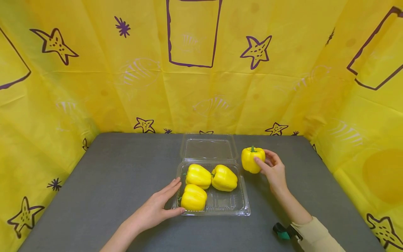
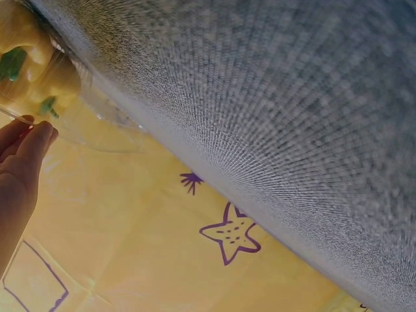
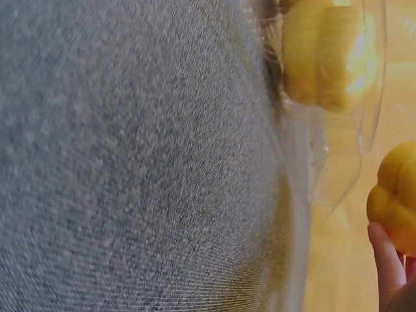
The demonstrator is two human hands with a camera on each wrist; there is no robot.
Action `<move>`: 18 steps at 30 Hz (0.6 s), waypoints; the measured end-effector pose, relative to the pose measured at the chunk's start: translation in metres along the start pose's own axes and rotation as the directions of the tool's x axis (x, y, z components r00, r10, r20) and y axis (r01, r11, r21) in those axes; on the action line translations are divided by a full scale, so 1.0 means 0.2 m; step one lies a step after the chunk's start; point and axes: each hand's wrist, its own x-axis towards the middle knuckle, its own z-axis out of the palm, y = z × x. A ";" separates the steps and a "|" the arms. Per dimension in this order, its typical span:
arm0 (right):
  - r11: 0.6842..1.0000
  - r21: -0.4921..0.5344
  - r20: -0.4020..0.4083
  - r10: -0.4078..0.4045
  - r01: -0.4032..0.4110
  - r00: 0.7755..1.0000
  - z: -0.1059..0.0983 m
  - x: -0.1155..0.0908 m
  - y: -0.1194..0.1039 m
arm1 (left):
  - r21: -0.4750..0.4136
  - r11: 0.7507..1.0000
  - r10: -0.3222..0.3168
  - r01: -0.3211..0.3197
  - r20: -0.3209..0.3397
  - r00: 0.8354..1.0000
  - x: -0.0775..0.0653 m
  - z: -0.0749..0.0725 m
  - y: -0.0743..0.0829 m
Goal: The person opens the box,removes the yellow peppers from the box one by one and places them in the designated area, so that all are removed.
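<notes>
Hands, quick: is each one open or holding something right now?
Left hand: open, at the edge of the clear container.
Right hand: holding a yellow pepper.

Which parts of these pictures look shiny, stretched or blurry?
Head view: mostly crisp and bright, with glints on the clear container; left wrist view: dimmer, the gray tabletop stretched into radiating streaks; right wrist view: strong glare on a yellow pepper in the container, tabletop smeared.

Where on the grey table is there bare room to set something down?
Free: the grey table left of the left grip, up to the yellow curtain; also right of the right grip. Crowded: the clear container with three yellow peppers, except its near right corner.
</notes>
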 end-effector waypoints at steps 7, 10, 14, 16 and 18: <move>0.998 -0.059 0.002 0.037 -0.037 0.999 0.00 0.04 0.03 | -0.011 1.000 -0.008 0.008 0.012 1.000 0.00 0.00 0.00; 0.994 -0.094 -0.002 0.046 -0.046 0.999 0.00 0.07 0.05 | -0.013 1.000 -0.014 0.014 0.013 1.000 0.00 0.00 0.00; 0.991 -0.120 0.000 0.061 -0.061 0.998 0.00 0.09 0.07 | -0.011 1.000 -0.016 0.016 0.012 1.000 0.00 0.00 0.00; 0.989 -0.130 0.000 0.073 -0.072 0.997 0.00 0.10 0.08 | -0.013 1.000 -0.015 0.015 0.012 1.000 0.00 0.00 0.00; 0.987 -0.139 0.000 0.083 -0.082 0.997 0.00 0.11 0.08 | -0.017 1.000 -0.013 0.013 0.013 1.000 0.00 0.00 -0.01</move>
